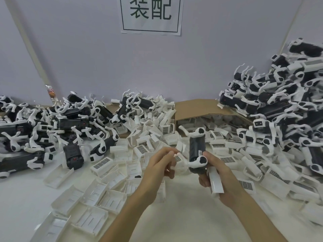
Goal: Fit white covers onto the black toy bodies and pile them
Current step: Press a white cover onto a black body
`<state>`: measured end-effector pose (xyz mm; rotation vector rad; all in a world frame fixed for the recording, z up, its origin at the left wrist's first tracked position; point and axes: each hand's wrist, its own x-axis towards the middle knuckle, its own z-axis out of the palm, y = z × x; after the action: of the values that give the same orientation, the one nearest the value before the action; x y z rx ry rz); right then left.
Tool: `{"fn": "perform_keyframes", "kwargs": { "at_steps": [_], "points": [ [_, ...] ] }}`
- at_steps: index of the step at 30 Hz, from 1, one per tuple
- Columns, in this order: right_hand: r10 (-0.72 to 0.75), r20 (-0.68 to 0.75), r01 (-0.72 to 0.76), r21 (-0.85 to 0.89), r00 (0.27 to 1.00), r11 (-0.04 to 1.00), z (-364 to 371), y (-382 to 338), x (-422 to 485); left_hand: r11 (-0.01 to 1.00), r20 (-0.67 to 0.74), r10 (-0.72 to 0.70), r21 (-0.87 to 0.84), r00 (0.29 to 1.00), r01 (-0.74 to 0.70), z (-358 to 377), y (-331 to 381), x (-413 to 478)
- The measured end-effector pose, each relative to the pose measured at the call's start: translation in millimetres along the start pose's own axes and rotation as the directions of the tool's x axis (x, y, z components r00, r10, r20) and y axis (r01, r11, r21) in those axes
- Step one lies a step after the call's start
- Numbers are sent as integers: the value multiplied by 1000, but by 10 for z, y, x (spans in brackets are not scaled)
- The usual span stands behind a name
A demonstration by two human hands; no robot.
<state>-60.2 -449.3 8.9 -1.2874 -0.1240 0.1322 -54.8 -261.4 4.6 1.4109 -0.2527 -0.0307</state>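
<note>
My right hand (215, 173) grips a black toy body (197, 148) with white legs, held upright above the table. A white cover (216, 182) also lies in that hand, against the palm and fingers. My left hand (160, 164) is just left of the toy, fingers curled around a small white cover (178, 158) that is blurred. Loose white covers (111, 189) lie scattered over the table in front of both hands.
A heap of black toy bodies (52, 130) fills the left side. A tall pile of toys (283, 105) rises at the right. A cardboard box (206, 109) holding covers sits behind my hands. A paper sign (151, 14) hangs on the wall.
</note>
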Motion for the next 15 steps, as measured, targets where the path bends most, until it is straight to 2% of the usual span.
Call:
{"fn": "perform_keyframes", "kwargs": {
  "at_steps": [3, 12, 15],
  "points": [
    [-27, 93, 33, -65, 995, 997, 13, 20, -14, 998, 51, -58, -1, 997, 58, 1, 8, -5],
    [-32, 133, 59, -203, 991, 977, 46, 37, -21, 990, 199, -127, -27, 972, 135, 23, 62, -54],
    [-38, 161, 78, -251, 986, 965, 48, 28, -27, 987, 211, -146, -40, 967, 158, 14, 56, -55]
  ]
}}
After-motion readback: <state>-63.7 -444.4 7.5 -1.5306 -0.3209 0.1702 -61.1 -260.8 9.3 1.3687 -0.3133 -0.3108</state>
